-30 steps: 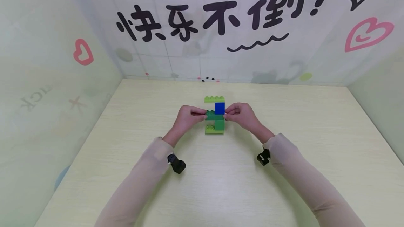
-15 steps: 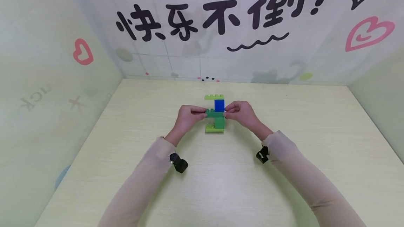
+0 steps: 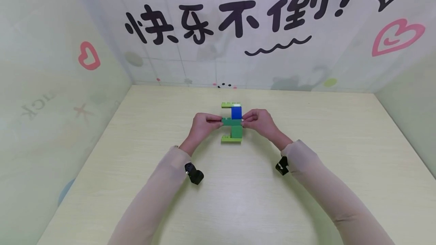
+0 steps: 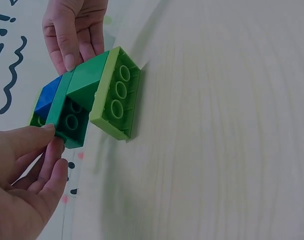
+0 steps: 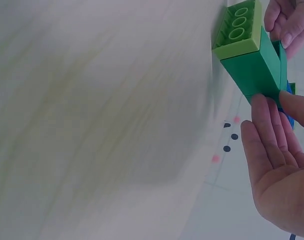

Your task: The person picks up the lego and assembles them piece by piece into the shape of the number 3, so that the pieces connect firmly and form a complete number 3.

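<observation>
A toy brick build of joined pieces stands between the two hands in the head view. At its middle is a dark green brick [image 3: 231, 122], with a blue brick [image 3: 236, 113] on its far side and a green brick [image 3: 236, 131] on its near side. A lime brick [image 3: 231, 139] caps the near end; another lime brick [image 3: 226, 105] is at the far end. My left hand [image 3: 203, 126] pinches the dark green brick's left end between thumb and fingers. At the right end, my right hand [image 3: 260, 121] pinches the build. Hollow undersides show in the left wrist view.
The build is over a pale wood-grain table [image 3: 238, 199]. A printed backdrop [image 3: 218, 63] rises behind, with side panels left and right. A black wrist device [image 3: 195, 174] hangs below the left sleeve, another black device [image 3: 282, 166] below the right.
Both hands and the brick build have shifted slightly away from the person, and the build has tilted a little. Both hands keep their hold.
</observation>
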